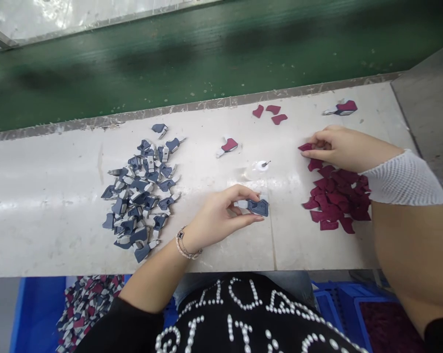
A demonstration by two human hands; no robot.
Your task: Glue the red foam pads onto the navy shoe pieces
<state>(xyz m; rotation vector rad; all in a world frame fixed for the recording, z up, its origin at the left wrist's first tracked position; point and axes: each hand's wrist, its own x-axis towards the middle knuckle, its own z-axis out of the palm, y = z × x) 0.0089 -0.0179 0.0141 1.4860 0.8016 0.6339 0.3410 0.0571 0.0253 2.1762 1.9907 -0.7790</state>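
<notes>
Blue-grey part [258,207] in the left hand [216,215]

Left of that hand lies a blue-grey pile [138,196]. Pinching the part's edges lightly should leave its face clear. The right hand [337,145] pinches a maroon chip [305,147] near the maroon pile [332,198].

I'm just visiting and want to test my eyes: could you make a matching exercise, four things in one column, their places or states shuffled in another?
Things:
1. Left hand
2. Right hand
3. Bracelet
4. White mesh sleeve

Places or states:
A. Around the right wrist
B. Pinching a maroon piece
C. On the left wrist
D. Holding a blue-grey part

Pairs: 1-D, 2-B, 3-C, 4-A
</notes>
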